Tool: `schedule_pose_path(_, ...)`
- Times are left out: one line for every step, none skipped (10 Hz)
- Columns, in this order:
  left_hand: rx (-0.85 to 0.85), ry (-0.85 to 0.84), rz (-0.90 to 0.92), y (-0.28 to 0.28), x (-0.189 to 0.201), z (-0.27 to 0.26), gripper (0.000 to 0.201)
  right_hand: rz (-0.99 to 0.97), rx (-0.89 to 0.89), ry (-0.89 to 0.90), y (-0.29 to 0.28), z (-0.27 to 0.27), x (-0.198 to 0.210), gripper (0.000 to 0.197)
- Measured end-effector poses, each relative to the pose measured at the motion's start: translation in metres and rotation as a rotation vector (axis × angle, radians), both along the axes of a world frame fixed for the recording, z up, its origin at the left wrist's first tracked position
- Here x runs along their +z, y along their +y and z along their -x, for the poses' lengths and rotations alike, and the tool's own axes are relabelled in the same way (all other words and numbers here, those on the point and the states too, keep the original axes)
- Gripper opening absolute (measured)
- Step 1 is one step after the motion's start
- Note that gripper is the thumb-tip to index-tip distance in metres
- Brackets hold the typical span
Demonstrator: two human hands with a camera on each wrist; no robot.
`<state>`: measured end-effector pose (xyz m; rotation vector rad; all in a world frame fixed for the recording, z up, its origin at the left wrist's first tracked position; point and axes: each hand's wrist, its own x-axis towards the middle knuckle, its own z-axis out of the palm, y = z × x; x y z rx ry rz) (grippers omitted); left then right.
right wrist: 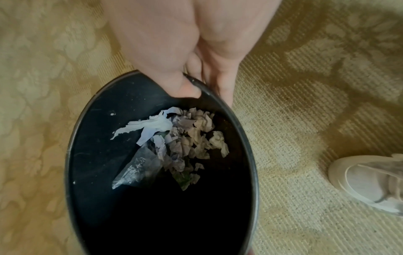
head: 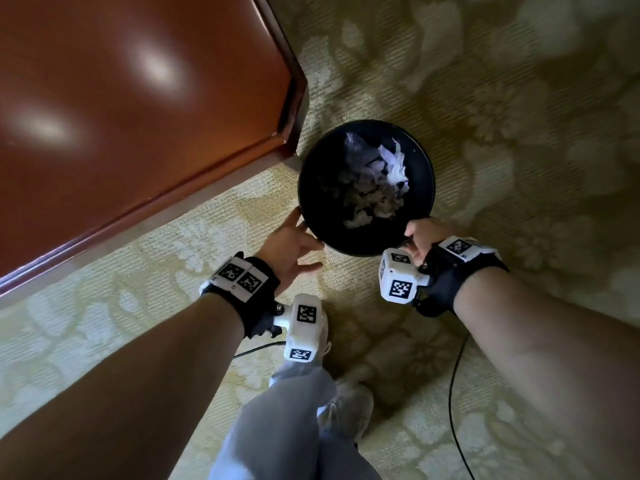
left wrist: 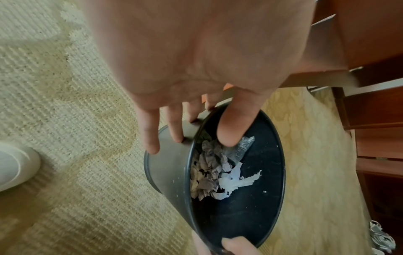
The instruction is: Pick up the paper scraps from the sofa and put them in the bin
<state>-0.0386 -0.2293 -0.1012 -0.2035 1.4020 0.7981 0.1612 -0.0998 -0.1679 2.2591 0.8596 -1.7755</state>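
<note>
Head view: round black bin (head: 313, 188) sits on patterned carpet (head: 502, 98), just beside the corner of a red-brown wooden surface (head: 121, 116). Paper scraps (head: 370, 188) lie inside the bin, with a clear plastic bag (head: 356, 143) among them. Left hand (head: 289, 245) is at the bin's near-left rim, fingers fairly straight along the outside wall. Right hand (head: 424, 235) is at the near-right rim, fingers curled over it. Both wrists wear black straps with white marker blocks. Light trouser legs and a white shoe (head: 349, 403) are below, a black cable (head: 453, 393) on the carpet.

Left wrist view: left hand (left wrist: 196, 60) has fingers (left wrist: 150, 134) laid nearly straight on the bin's outer wall (left wrist: 167, 163), thumb inside over the rim; not a tight grasp, released-looking contact. Scraps (left wrist: 209, 176) sit in the bin just below the thumb. Right hand's fingertips show at the bottom edge on the rim.

Right wrist view: right hand (right wrist: 185, 43) pinches the rim (right wrist: 242, 129), thumb inside, fingers outside, grasping the bin. Scraps (right wrist: 191, 134) lie in the bin right below that thumb, plastic bag (right wrist: 135, 169) beside them. White shoe (right wrist: 366, 182) on the carpet, well apart.
</note>
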Motion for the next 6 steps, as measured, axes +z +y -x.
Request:
schedule_pose_path(0.05, 0.005, 0.001, 0.007, -0.013, -0.001, 0.081, -0.006, -0.007, 0.036, 0.003, 0.005, -0.007, 0.047)
schedule_pose_path(0.088, -0.016, 0.003, 0.004, -0.02, -0.002, 0.084, -0.026, -0.104, 0.047, 0.001, 0.004, -0.017, 0.046)
schedule_pose_path(0.112, -0.033, -0.013, 0.0, -0.02, -0.009, 0.074, -0.034, -0.274, 0.064, -0.002, 0.003, -0.014, 0.042)
schedule_pose_path(0.189, -0.04, 0.011, 0.0, -0.008, -0.02, 0.061, -0.019, -0.403, 0.074, -0.011, 0.009, 0.004, 0.035)
schedule_pose_path(0.21, -0.039, 0.076, -0.001, 0.016, -0.031, 0.026, 0.07, -0.236, 0.043, -0.027, 0.008, 0.035, 0.016)
schedule_pose_path(0.221, -0.038, 0.101, 0.001, 0.048, -0.031, 0.014, 0.079, -0.192, 0.033, -0.031, 0.005, 0.067, 0.026)
